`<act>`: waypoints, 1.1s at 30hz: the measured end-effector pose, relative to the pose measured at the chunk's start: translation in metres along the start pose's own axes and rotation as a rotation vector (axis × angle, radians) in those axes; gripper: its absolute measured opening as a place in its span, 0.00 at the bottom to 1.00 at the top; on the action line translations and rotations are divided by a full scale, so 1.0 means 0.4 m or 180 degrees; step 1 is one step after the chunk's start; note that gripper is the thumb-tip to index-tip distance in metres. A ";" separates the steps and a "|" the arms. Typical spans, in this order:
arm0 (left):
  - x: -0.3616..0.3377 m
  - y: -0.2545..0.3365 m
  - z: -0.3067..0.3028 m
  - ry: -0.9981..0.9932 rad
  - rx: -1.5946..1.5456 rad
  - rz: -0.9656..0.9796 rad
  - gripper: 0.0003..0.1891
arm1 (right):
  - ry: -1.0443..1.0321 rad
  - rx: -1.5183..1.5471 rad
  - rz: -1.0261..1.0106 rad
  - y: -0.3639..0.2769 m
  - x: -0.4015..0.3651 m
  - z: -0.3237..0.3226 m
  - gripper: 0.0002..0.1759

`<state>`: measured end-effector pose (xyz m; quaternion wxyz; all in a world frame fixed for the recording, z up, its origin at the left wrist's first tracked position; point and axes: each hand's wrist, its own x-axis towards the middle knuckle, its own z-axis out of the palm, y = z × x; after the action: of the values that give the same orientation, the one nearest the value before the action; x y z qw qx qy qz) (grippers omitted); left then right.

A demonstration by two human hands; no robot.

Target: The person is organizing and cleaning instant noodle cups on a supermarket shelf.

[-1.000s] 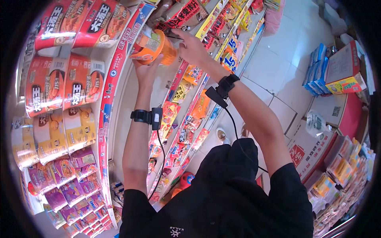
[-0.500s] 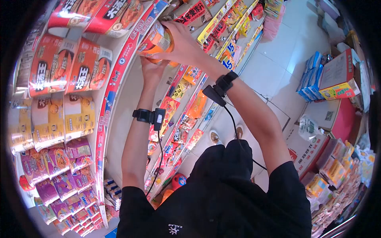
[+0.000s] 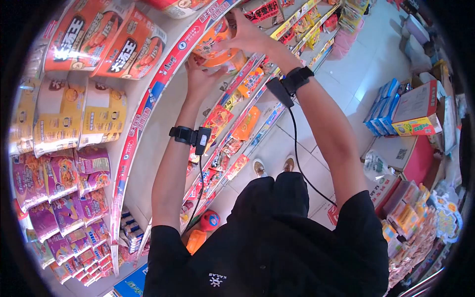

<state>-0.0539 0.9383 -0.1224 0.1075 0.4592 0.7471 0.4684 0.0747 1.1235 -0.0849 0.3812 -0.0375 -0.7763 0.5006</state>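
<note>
Noodle cup point(image 3: 215, 45) and shelved bowls point(image 3: 123, 47) wear glossy plastic film.

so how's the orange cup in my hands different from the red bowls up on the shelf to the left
The orange cup is held between the left hand below and the right hand above, in front of the shelf edge; the red bowls lie on their sides behind it, lids outward. The orange cup looks smaller than the red bowls. Both are printed food tubs.
</note>
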 end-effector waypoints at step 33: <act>0.077 -0.006 0.060 0.0032 -0.1410 0.0278 0.54 | 0.0827 -0.0883 0.0223 -0.033 -0.061 0.023 0.57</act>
<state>-0.0581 0.9766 -0.1289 0.1815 0.4540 0.6059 0.6276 0.0904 1.0996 -0.0897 0.4517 -0.1811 -0.7803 0.3927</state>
